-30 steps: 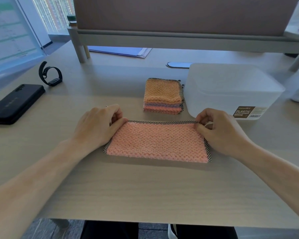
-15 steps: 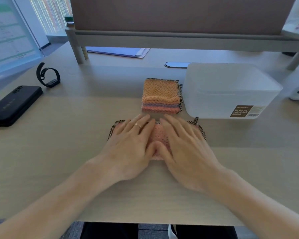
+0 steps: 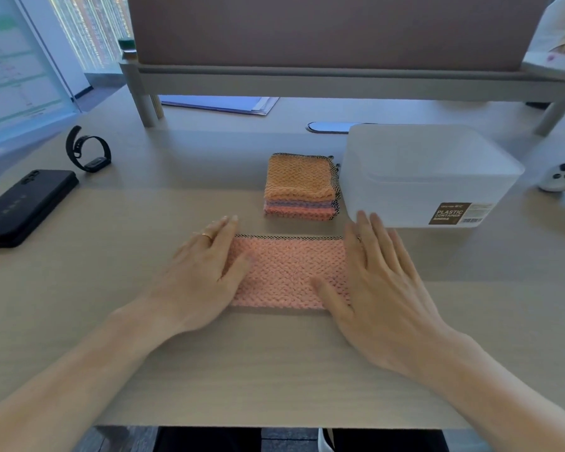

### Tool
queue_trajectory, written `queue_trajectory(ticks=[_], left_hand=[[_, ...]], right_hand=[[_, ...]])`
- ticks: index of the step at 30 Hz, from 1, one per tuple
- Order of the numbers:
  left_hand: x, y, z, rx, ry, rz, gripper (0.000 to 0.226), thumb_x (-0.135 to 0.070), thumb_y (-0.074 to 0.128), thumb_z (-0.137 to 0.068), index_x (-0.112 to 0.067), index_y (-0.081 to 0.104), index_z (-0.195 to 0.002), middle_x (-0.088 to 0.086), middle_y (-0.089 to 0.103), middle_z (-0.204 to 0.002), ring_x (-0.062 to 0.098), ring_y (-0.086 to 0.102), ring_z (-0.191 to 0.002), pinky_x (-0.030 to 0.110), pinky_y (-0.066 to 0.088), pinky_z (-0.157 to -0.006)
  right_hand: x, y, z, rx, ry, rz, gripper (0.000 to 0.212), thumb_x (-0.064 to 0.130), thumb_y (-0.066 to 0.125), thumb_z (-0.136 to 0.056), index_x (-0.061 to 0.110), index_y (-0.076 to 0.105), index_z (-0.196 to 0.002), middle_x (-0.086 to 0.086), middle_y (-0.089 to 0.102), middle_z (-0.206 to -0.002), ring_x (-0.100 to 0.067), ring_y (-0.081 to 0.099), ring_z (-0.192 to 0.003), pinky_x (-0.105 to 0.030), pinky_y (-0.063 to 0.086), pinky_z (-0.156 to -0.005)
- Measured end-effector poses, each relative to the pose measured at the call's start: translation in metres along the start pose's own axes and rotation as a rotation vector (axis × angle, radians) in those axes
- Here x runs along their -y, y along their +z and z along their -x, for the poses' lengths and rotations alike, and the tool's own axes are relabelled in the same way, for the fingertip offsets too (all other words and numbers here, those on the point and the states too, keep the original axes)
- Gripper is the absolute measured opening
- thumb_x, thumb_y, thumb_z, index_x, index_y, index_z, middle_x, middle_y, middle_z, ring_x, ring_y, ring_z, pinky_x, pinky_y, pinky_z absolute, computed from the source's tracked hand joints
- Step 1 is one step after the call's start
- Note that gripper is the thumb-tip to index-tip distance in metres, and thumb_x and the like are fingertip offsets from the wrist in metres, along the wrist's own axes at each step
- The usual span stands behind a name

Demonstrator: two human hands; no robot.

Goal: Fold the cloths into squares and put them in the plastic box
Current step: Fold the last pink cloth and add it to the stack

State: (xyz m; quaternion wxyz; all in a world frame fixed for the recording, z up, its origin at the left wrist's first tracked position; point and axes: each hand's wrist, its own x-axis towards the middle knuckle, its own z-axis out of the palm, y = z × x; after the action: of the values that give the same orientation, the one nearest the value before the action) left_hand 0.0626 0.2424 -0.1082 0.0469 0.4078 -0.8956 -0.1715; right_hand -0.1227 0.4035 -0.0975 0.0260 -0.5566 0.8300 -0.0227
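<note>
A pink cloth (image 3: pixel 287 272) with a dark checked edge lies flat on the desk, folded into a long rectangle. My left hand (image 3: pixel 199 275) presses flat on its left end with straight fingers. At the right end, my right hand (image 3: pixel 382 288) lies flat on it, fingers spread. Behind the cloth sits a stack of folded cloths (image 3: pixel 302 187), orange on top. A translucent white plastic box (image 3: pixel 431 177) with a brown label stands just right of the stack.
A black phone (image 3: pixel 23 207) and a black wristband (image 3: pixel 87 151) lie at the left. Papers (image 3: pixel 222 104) rest under a monitor riser (image 3: pixel 307 79) at the back. A white controller (image 3: pixel 561 177) sits at the far right. The desk's front edge is near me.
My hands, pressed together at the cloth's middle half a second ago, have slid apart to its two ends, smoothing it flat. A second ago they pinched its far corners.
</note>
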Motion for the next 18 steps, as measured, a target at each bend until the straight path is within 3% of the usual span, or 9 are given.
queue_trajectory(ticks=[3, 6, 8, 12, 16, 18], left_hand=[[0.009, -0.015, -0.016, -0.115, -0.016, -0.007, 0.06, -0.054, 0.053, -0.094, -0.023, 0.046, -0.145, 0.006, 0.054, -0.138, 0.025, 0.046, -0.134, 0.035, 0.036, -0.109], [0.008, -0.033, -0.033, -0.004, -0.039, -0.008, 0.033, -0.046, 0.074, -0.083, -0.021, 0.064, -0.103, -0.002, 0.061, -0.103, 0.022, 0.059, -0.101, 0.032, 0.043, -0.081], [0.005, -0.042, -0.04, 0.117, -0.042, 0.006, 0.026, -0.042, 0.077, -0.082, -0.019, 0.067, -0.089, -0.001, 0.066, -0.09, 0.022, 0.062, -0.088, 0.037, 0.047, -0.076], [0.001, -0.055, -0.045, 0.18, -0.006, 0.119, 0.02, -0.031, 0.076, -0.087, -0.014, 0.065, -0.085, 0.007, 0.068, -0.082, 0.021, 0.058, -0.076, 0.038, 0.045, -0.07], [-0.02, -0.071, -0.045, 0.174, -0.077, 0.595, 0.017, -0.026, 0.073, -0.091, -0.016, 0.064, -0.102, 0.009, 0.07, -0.086, 0.017, 0.062, -0.078, 0.032, 0.047, -0.068], [-0.036, -0.075, -0.049, 0.187, -0.069, 0.715, 0.019, -0.026, 0.069, -0.094, -0.02, 0.064, -0.111, 0.013, 0.074, -0.091, 0.018, 0.065, -0.077, 0.031, 0.049, -0.065]], right_hand=[[0.028, -0.003, -0.011, -0.051, -0.134, -0.072, 0.091, 0.071, 0.007, -0.095, 0.011, -0.022, -0.157, -0.007, -0.032, -0.164, -0.021, -0.033, -0.15, -0.042, -0.012, -0.126], [0.042, 0.015, -0.02, 0.041, -0.165, -0.095, 0.089, 0.071, 0.012, -0.096, 0.016, -0.015, -0.16, -0.003, -0.024, -0.168, -0.02, -0.026, -0.153, -0.045, -0.009, -0.126], [0.04, 0.023, -0.021, 0.049, -0.149, -0.075, 0.087, 0.072, 0.012, -0.096, 0.019, -0.012, -0.161, -0.002, -0.019, -0.169, -0.022, -0.022, -0.154, -0.048, -0.006, -0.126], [0.039, 0.023, -0.019, 0.042, -0.146, -0.081, 0.086, 0.071, 0.011, -0.096, 0.019, -0.012, -0.161, -0.002, -0.018, -0.169, -0.022, -0.021, -0.155, -0.049, -0.006, -0.126], [0.037, 0.025, -0.021, 0.014, -0.148, -0.164, 0.084, 0.071, 0.012, -0.097, 0.021, -0.01, -0.161, 0.0, -0.019, -0.169, -0.018, -0.022, -0.154, -0.047, -0.007, -0.126], [0.032, 0.019, -0.02, -0.015, -0.164, -0.314, 0.079, 0.067, 0.021, -0.1, 0.025, -0.003, -0.162, 0.005, -0.016, -0.169, -0.012, -0.02, -0.154, -0.041, -0.005, -0.127]])
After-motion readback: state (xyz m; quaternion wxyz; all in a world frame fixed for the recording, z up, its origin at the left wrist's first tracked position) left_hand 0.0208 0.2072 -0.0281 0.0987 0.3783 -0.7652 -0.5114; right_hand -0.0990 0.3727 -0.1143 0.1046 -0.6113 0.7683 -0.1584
